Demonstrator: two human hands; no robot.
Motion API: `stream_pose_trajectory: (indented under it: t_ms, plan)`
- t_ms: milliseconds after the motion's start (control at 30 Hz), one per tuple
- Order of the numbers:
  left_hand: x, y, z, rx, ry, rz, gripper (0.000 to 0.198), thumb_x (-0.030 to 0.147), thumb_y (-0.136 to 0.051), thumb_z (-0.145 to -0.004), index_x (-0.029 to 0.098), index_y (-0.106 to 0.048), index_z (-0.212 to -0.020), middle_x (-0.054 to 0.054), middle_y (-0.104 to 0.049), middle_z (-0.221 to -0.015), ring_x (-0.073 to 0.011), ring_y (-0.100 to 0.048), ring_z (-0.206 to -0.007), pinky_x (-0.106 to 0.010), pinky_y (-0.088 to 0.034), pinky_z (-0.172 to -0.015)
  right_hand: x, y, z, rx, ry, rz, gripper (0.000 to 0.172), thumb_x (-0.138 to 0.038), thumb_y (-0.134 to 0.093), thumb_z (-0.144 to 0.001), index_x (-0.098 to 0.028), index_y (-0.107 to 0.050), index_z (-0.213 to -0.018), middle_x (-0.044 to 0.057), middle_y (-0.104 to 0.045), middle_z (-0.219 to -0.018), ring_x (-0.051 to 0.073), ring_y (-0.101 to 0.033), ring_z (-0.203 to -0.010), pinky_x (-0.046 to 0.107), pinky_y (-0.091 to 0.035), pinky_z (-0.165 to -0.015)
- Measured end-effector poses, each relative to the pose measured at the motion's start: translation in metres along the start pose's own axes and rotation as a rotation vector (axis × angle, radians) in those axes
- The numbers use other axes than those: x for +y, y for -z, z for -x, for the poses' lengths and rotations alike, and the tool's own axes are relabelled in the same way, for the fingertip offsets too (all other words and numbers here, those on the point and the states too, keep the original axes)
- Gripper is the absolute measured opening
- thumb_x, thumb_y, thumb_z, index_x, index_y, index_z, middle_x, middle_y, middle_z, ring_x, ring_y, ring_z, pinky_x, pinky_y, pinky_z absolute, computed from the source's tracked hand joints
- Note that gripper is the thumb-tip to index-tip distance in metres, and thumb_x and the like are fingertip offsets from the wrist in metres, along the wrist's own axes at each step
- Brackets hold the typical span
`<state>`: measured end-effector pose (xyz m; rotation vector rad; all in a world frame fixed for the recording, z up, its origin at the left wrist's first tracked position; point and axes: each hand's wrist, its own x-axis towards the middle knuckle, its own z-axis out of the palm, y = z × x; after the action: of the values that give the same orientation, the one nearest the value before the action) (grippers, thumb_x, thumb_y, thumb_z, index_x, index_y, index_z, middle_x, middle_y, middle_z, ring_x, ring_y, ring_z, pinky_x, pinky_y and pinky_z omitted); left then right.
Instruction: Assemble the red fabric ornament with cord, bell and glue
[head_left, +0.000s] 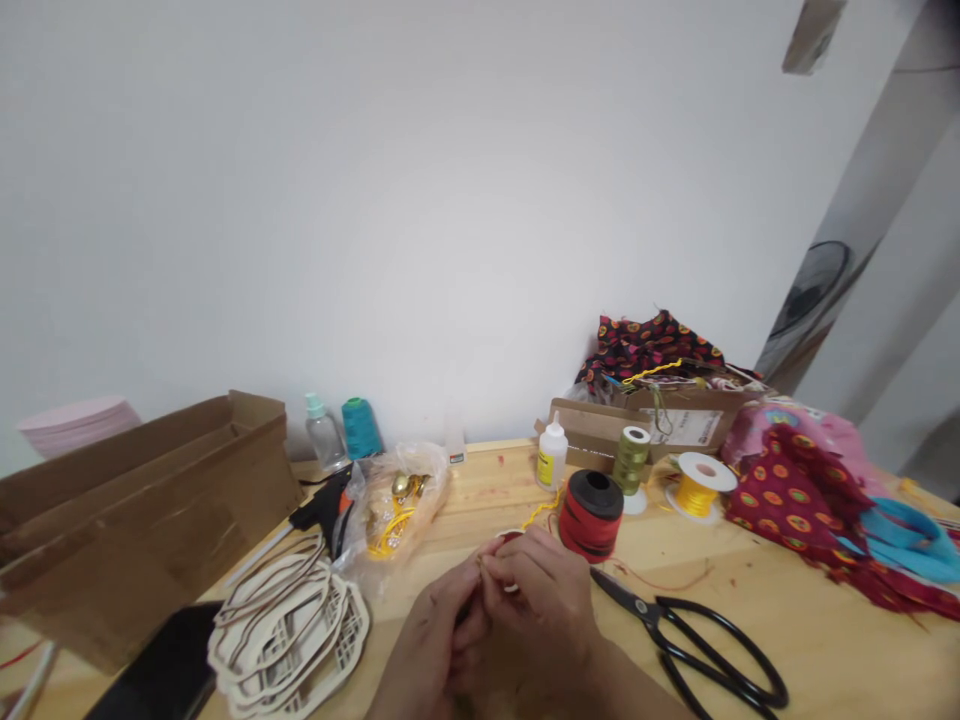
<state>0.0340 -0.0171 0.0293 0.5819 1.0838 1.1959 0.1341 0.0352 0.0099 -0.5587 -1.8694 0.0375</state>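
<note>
My left hand and my right hand meet at the front middle of the table, fingertips pinched together. Whatever they hold is mostly covered by the fingers. Behind my right knuckles a bit of something red with a pale rim shows; I cannot tell its kind. A yellow twisted cord runs up from there toward the white glue bottle. Just right of my right hand stands a spool of red thread with a black top. Black-handled scissors lie beside my right wrist, blades pointing toward the spool.
Left of my hands are stacked wooden cutout frames, a glue gun, a plastic bag with yellow cords and a cardboard box. On the right stand green thread, a yellow cord spool and patterned red fabric.
</note>
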Motion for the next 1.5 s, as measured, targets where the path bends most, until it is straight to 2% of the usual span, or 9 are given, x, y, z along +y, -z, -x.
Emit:
stream_pose_trajectory:
  t_ms: [133, 267, 533, 900, 1167, 1333, 1500]
  plan:
    - [0.000, -0.002, 0.000, 0.037, 0.067, 0.046, 0.039, 0.050, -0.054, -0.065, 0.021, -0.033, -0.052, 0.014, -0.016, -0.035, -0.0029, -0.004, -0.035, -0.015, -0.003, -0.032, 0.003, -0.002, 0.000, 0.012, 0.072, 0.014, 0.020, -0.010, -0.047, -0.077, -0.019, -0.054, -0.061, 0.000, -0.058, -0.051, 0.010, -0.050, -0.049, 0.023, -0.038, -0.050]
    - [0.000, -0.001, 0.000, 0.030, 0.034, 0.082, 0.035, 0.050, -0.057, -0.064, 0.020, -0.040, -0.058, 0.015, -0.016, -0.036, -0.0028, -0.003, -0.036, -0.014, -0.004, -0.032, 0.005, -0.004, -0.001, 0.064, 0.136, 0.008, 0.016, -0.007, -0.051, -0.073, -0.017, -0.052, -0.061, 0.000, -0.058, -0.051, 0.010, -0.048, -0.049, 0.022, -0.037, -0.048]
    - [0.000, -0.002, 0.000, 0.019, 0.062, 0.086, 0.040, 0.052, -0.057, -0.063, 0.021, -0.035, -0.054, 0.014, -0.015, -0.035, -0.0027, -0.003, -0.035, -0.015, -0.004, -0.032, 0.004, -0.003, -0.002, 0.043, 0.134, 0.023, 0.016, -0.006, -0.051, -0.071, -0.017, -0.050, -0.060, 0.000, -0.058, -0.051, 0.010, -0.049, -0.049, 0.022, -0.038, -0.048]
    - [-0.003, 0.000, -0.002, 0.018, -0.009, 0.031, 0.042, 0.053, -0.055, -0.065, 0.020, -0.033, -0.052, 0.013, -0.017, -0.037, -0.0024, -0.006, -0.036, -0.015, -0.005, -0.033, 0.004, -0.005, -0.002, 0.040, 0.159, 0.039, 0.017, -0.006, -0.049, -0.072, -0.017, -0.049, -0.059, 0.000, -0.057, -0.050, 0.010, -0.049, -0.049, 0.022, -0.039, -0.048]
    - [-0.002, 0.002, -0.003, -0.005, 0.059, 0.141, 0.038, 0.054, -0.061, -0.060, 0.020, -0.045, -0.058, 0.014, -0.015, -0.034, -0.0023, -0.002, -0.035, -0.013, -0.003, -0.031, 0.007, -0.005, 0.001, 0.037, 0.117, -0.010, 0.014, -0.009, -0.050, -0.075, -0.018, -0.051, -0.064, 0.000, -0.059, -0.054, 0.010, -0.051, -0.052, 0.022, -0.039, -0.050]
    - [-0.006, 0.004, -0.005, 0.008, -0.048, 0.086, 0.035, 0.050, -0.061, -0.061, 0.019, -0.048, -0.059, 0.013, -0.016, -0.038, -0.0028, -0.006, -0.037, -0.014, -0.006, -0.033, 0.004, -0.006, -0.001, 0.074, 0.116, 0.048, 0.021, -0.007, -0.048, -0.074, -0.018, -0.046, -0.056, -0.002, -0.053, -0.047, 0.010, -0.047, -0.046, 0.021, -0.038, -0.047]
    - [-0.008, 0.008, -0.004, -0.014, -0.145, -0.066, 0.039, 0.052, -0.053, -0.068, 0.018, -0.042, -0.054, 0.011, -0.018, -0.042, -0.0039, -0.011, -0.039, -0.016, -0.009, -0.035, 0.002, -0.008, 0.000, 0.075, 0.098, 0.031, 0.022, -0.007, -0.047, -0.073, -0.018, -0.046, -0.055, -0.002, -0.053, -0.047, 0.010, -0.048, -0.046, 0.021, -0.038, -0.048]
